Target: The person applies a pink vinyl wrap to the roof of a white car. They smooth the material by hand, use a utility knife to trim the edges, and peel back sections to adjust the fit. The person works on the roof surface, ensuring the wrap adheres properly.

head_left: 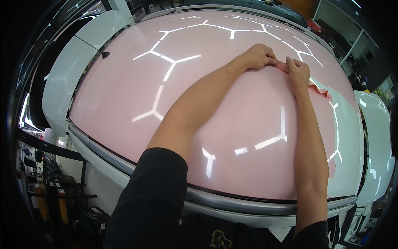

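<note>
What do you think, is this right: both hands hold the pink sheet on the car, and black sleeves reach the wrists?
Not quite: the black sleeves stop well short of the wrists, leaving the forearms bare, as the head view shows. The left hand and right hand are both holding the pink sheet on the car.

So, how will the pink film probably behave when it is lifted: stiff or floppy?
Probably floppy: the pink film is crumpled along its raised edge beside the white panel. It seems thin and light: the left hand and right hand just pinch it. It may also tear easily, as that edge looks ragged.
</note>
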Demonstrator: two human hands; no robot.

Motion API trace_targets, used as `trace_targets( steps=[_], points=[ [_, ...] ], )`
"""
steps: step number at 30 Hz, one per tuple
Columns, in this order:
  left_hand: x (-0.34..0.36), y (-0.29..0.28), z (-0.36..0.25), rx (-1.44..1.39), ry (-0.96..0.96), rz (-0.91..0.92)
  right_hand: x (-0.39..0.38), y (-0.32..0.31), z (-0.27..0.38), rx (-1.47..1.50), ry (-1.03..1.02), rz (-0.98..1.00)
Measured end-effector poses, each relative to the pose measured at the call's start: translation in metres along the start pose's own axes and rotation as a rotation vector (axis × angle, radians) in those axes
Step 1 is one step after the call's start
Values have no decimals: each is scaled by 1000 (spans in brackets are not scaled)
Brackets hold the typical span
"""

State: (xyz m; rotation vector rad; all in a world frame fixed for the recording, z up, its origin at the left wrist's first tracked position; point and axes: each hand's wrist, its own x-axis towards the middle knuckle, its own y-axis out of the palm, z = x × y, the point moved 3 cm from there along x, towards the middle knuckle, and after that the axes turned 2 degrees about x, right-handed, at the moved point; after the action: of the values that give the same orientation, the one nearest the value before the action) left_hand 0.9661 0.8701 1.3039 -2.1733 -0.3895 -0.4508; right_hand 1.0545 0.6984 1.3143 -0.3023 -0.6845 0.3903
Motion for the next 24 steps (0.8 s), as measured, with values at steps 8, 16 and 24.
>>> trace_targets(
  steps=[8, 16, 24],
  points=[
    [-3, 4, -7, -80, -174, -69, 5, 5, -1, -138, -23, 27],
    [0, 16, -17, 9, -269, -172, 3, 10, 2, -185, 34, -14],
    [-13, 21, -34, 13, -276, -352, -3, 11, 9, -140, -51, -89]
  ],
)
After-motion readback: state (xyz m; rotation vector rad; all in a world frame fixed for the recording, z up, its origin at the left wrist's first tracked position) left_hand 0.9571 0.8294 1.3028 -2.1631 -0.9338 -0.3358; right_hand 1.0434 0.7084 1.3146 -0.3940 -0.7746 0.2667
